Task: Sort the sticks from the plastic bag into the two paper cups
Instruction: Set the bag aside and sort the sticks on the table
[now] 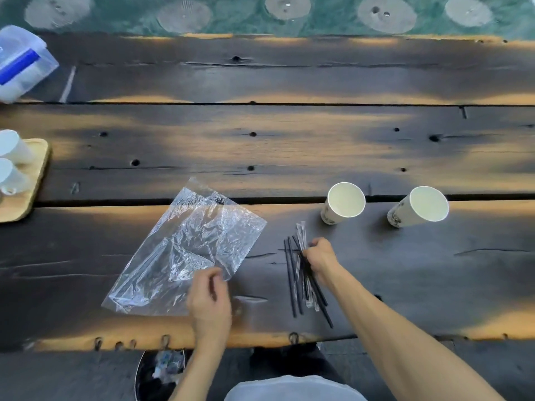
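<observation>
A clear plastic bag (185, 247) lies flat and crumpled on the dark wooden table (260, 146). My left hand (210, 302) rests at its near right corner, fingers curled on the film. To the right, several black sticks (292, 279) and some clear-wrapped ones (301, 235) lie in a loose pile. My right hand (321, 257) is closed on sticks at the pile's right side. Two empty white paper cups stand beyond the pile, the left cup (343, 204) and the right cup (419, 208).
A wooden tray (27, 192) with white cups sits at the left edge. A clear plastic box (23, 62) with a blue part is at the far left. A bin (160, 371) stands below the table's near edge.
</observation>
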Motion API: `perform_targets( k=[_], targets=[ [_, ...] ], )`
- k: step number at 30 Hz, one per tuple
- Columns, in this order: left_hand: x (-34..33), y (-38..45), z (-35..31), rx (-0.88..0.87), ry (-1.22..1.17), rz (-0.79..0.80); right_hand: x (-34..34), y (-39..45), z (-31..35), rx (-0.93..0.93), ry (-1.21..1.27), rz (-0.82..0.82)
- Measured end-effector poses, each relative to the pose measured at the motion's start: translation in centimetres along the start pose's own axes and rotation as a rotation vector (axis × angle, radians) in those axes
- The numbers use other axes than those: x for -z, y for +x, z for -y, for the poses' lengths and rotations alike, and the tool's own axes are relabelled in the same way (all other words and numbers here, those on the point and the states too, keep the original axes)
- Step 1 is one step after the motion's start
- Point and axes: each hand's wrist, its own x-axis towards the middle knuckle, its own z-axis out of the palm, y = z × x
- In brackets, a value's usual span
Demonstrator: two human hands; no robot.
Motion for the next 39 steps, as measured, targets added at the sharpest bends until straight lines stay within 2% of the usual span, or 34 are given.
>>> perform_targets(
  k=[3, 5, 7, 12, 17, 23, 27, 29, 33, 36, 39],
  targets=[
    [-4.0, -0.7, -0.3, 0.226, 0.001, 0.439, 0.8, 0.0, -0.9, 0.027, 0.048, -0.03],
    [-6.6, -1.0, 0.4, 0.357, 0.076, 0.581, 1.7, -0.5, -1.7, 0.073, -0.01, -0.085],
    [-8.7, -1.1, 0.9, 0.428, 0.176, 0.605, 2.5, -1.0, -2.9, 0.107, -0.113, -0.131],
    [-11.1, -0.6, 0.7, 0.499, 0.336, 0.527, 3.7, -1.3, -5.8, 0.131, -0.291, -0.161],
    [-11.7, -1.0, 0.3, 0.322, 0.568, 0.55, 4.1, -0.8, -7.0, 0.21, -0.449, -0.154],
    [-11.8, -0.6, -0.1, 0.223, 0.654, 0.645, 4.2, -1.1, -6.9, 0.37, -0.774, -0.148],
    [-11.8, -1.2, 0.3, 0.128, 0.668, 0.706, 4.4, -1.1, -6.8, 0.28, -0.693, -0.108],
    [-11.9, -0.9, 0.7, 0.151, 0.595, 0.725, 4.7, -1.5, -6.6, 0.252, -0.608, -0.1],
    [-11.9, 0.2, 1.1, 0.35, 0.325, 0.701, 4.5, -3.1, -7.0, 0.29, -0.459, -0.017],
    [-11.8, -0.5, -0.3, 0.591, -0.134, 0.665, 3.5, -4.7, -7.3, 0.371, -0.393, 0.098],
    [-11.6, -1.8, -1.9, 0.838, -0.659, 0.704, 2.0, -6.0, -7.3, 0.473, -0.406, 0.211]
  ],
)
